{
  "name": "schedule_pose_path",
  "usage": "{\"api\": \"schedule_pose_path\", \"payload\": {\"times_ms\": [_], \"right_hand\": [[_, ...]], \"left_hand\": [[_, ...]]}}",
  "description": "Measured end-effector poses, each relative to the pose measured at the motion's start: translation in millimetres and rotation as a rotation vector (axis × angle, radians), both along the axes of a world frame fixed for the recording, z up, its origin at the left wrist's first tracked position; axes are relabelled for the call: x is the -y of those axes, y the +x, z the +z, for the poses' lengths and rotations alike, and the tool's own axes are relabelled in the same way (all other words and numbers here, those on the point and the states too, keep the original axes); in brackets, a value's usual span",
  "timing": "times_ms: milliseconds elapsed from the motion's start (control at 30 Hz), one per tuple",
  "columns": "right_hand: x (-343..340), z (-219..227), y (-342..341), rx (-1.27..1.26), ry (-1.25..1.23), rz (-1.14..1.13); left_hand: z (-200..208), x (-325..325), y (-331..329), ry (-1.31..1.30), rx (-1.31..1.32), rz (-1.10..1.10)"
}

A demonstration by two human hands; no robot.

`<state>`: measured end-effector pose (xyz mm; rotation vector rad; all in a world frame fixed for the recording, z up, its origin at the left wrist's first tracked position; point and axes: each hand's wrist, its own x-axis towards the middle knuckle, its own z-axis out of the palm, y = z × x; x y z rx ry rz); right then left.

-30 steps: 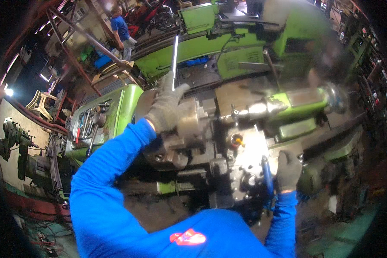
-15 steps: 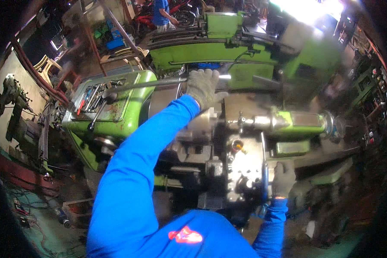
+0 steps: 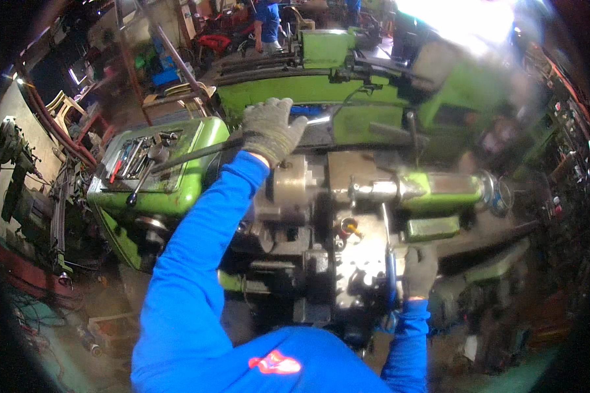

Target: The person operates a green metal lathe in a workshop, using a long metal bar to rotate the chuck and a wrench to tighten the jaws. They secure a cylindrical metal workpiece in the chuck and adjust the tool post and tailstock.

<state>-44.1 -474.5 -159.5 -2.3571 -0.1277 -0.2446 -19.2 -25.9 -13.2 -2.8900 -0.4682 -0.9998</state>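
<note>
My left hand (image 3: 269, 128), in a grey knit work glove, is closed over a long metal bar (image 3: 200, 154) above the headstock end of a green lathe. The bar slants from the tool tray up to a bright tip (image 3: 320, 120) right of my hand. Below it sits the steel chuck (image 3: 291, 181). My right hand (image 3: 420, 270), gloved too, is curled beside the carriage, right of a blue-handled lever (image 3: 391, 275); what its fingers grip is hidden. The carriage top (image 3: 364, 252) glares, with a small round container (image 3: 349, 227) on it.
Several hand tools lie in the tray (image 3: 193, 141) on the green headstock (image 3: 196, 183). To the right is the green tailstock (image 3: 439, 190). Another green machine (image 3: 308, 92) stands behind the lathe. A person in blue (image 3: 267, 23) is farther back.
My left hand has moved left along with the bar, whose left end now hangs lower, uncovering more of the chuck. The right hand keeps its place by the lever. The whole view has shifted slightly.
</note>
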Motion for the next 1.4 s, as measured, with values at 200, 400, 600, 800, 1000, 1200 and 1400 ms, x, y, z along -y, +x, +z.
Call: {"api": "schedule_pose_path", "payload": {"times_ms": [200, 400, 600, 800, 1000, 1200, 1400], "right_hand": [[5.5, -15.4, 3.4, 0.137, 0.005, 0.05], [5.2, -21.8, 5.9, 0.14, 0.04, 0.004], [10.8, -29.9, 11.8, 0.072, -0.012, -0.023], [1.2, -6.3, 2.1, -0.039, -0.03, -0.059], [-2.2, -2.9, -0.7, -0.036, 0.024, -0.059], [-5.3, 3.9, -3.2, -0.032, -0.023, -0.066], [2.9, -9.2, 2.5, 0.012, -0.017, -0.06]], "left_hand": [[-2.9, -5.3, -25.3, 0.034, -0.16, 0.006], [-33.9, -11.6, -27.2, 0.059, -0.068, -0.102], [-43.1, -23.2, -18.3, 0.122, -0.111, -0.026], [-45.8, -22.2, -17.5, 0.084, -0.168, -0.032], [-41.7, -17.6, -23.5, 0.084, -0.178, -0.041], [-35.9, -13.3, -26.5, 0.055, -0.216, -0.029], [-43.8, -14.8, -21.1, 0.083, -0.19, 0.006]]}}
